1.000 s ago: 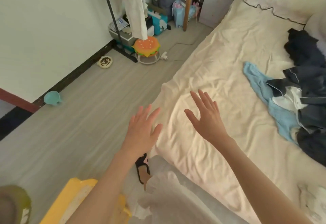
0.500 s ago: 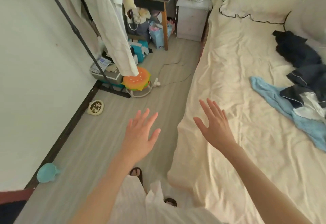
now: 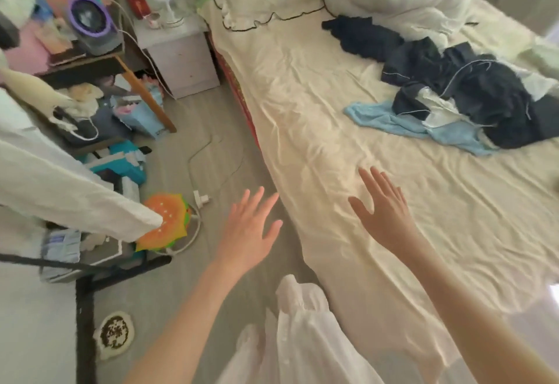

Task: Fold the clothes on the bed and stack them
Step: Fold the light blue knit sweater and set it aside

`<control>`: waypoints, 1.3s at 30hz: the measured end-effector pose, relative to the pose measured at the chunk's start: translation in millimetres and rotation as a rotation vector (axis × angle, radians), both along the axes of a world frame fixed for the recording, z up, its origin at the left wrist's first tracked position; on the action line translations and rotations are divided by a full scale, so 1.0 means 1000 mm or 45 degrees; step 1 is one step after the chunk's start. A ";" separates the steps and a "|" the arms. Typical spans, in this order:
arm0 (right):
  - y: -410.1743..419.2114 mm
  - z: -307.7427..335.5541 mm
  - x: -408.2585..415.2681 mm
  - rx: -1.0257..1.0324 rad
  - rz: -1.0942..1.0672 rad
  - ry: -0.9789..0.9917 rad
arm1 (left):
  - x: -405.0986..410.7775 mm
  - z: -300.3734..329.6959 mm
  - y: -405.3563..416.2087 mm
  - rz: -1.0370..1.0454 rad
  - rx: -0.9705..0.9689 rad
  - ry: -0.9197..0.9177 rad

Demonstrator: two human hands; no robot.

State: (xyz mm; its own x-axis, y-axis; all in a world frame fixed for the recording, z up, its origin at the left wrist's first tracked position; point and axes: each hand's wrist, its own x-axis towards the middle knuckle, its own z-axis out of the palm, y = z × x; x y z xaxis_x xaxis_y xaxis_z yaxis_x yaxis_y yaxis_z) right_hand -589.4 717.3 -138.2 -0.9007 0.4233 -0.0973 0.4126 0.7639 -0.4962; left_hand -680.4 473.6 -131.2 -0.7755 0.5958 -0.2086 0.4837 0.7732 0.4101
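Hands (image 3: 314, 223) spread above bed (image 3: 302, 117) edge, clothes (image 3: 453, 102) well apart.

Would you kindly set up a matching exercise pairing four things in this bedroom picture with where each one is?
Things:
1. light blue garment
2. burger-shaped cushion
3. purple fan
4. left hand

Places:
A. on the dark desk by the wall
B. on the floor by the clothes rack
C. over the floor beside the bed edge, fingers spread
D. on the bed sheet, partly under the dark clothes

Pairs: 1-D, 2-B, 3-A, 4-C
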 end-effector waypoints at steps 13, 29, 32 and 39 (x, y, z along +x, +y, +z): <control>0.157 -0.070 -0.148 -0.040 -0.484 -0.254 | -0.204 -0.066 0.197 -0.516 -0.056 -0.220; 0.316 -0.241 -0.322 0.118 -0.539 -0.596 | -0.423 -0.263 0.399 -0.914 -0.470 -0.161; 0.336 -0.285 -0.359 0.217 -0.400 -0.669 | -0.452 -0.317 0.414 -1.068 -0.689 -0.154; 0.336 -0.333 -0.398 0.284 -0.421 -0.646 | -0.480 -0.353 0.425 -1.296 -0.840 -0.295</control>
